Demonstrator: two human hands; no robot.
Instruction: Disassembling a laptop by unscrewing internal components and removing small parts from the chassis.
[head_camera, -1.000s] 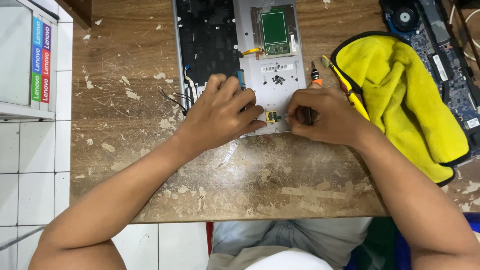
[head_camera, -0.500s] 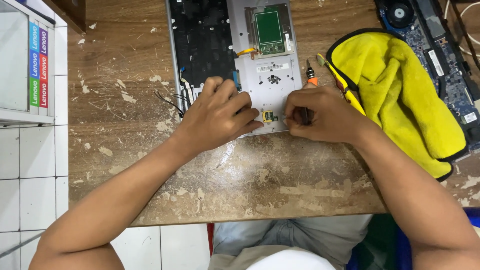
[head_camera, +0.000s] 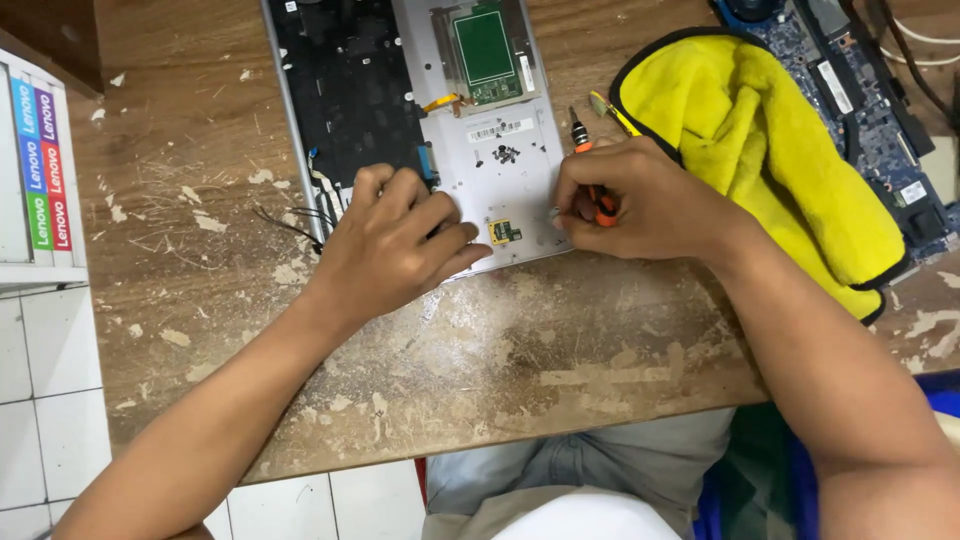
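Right hand: fingers were curled tight round an orange-handled screwdriver, its tip at the near right corner of the opened laptop base. Left hand: fingers were loosely bent, holding nothing, pressed flat on the base's near edge beside a small green board. Loose screws lay on the base beyond that board. Yellow cloth lay right of the base on the worn wooden surface.

A repair workshop: scarred wooden bench, opened laptop shell, bare circuit board.
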